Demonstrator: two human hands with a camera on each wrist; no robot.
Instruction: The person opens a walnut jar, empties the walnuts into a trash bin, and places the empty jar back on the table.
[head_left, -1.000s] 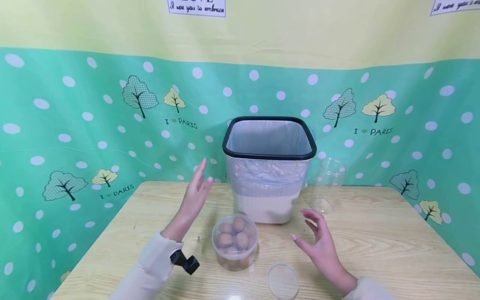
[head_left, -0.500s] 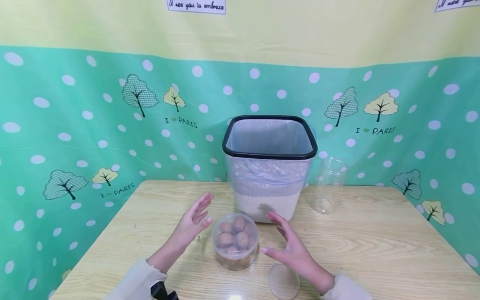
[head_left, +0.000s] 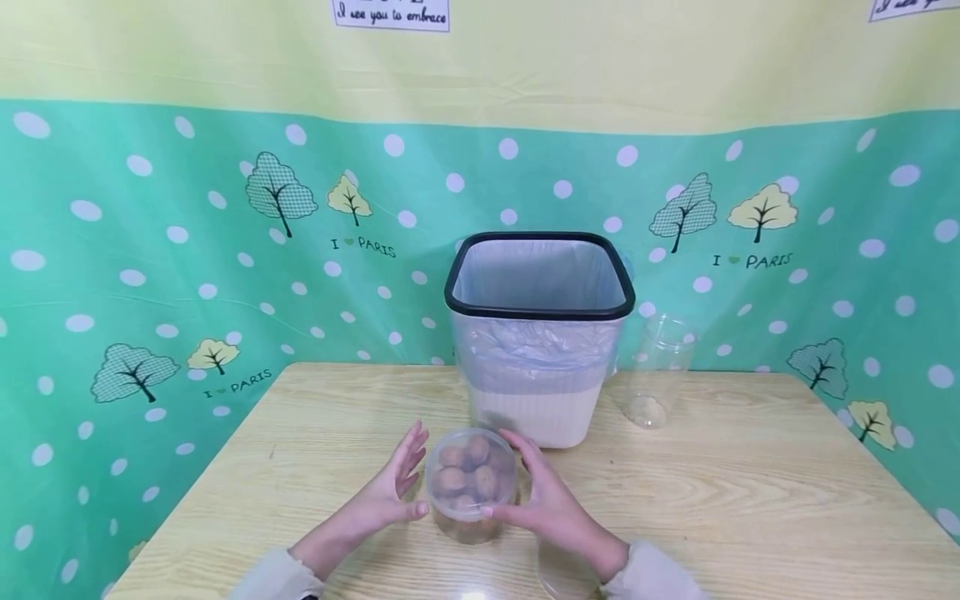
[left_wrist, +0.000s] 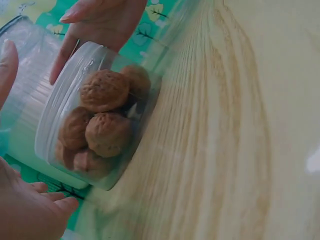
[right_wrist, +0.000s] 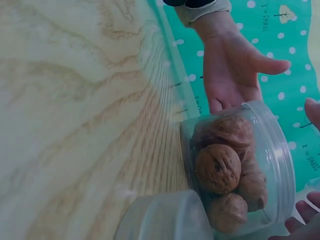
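Note:
A clear round plastic jar (head_left: 467, 533) of walnuts (left_wrist: 104, 90) stands upright on the table under a translucent lid (head_left: 480, 504). At its left side is my left hand (head_left: 390, 492), palm towards the jar and fingers loosely bent, with a slight gap to the wall. My right hand (head_left: 551, 504) curves around the right side, fingertips right at the lid's rim and the thumb overlapping its front edge in the head view. Both hands show around the jar in the right wrist view, where the left palm (right_wrist: 232, 70) faces it with the thumb spread.
Behind the jar stands a white bin (head_left: 536, 417) with a black rim and a plastic liner. A tall clear cylinder (head_left: 660, 367) is at the back right. Partly under my right wrist lies a round clear plastic piece (head_left: 558, 575). A patterned cloth (head_left: 300, 308) hangs behind the table.
Both hands have come down and inward from either side to the walnut jar. The right hand has moved left, over the round clear piece. Jar and bin have stayed put.

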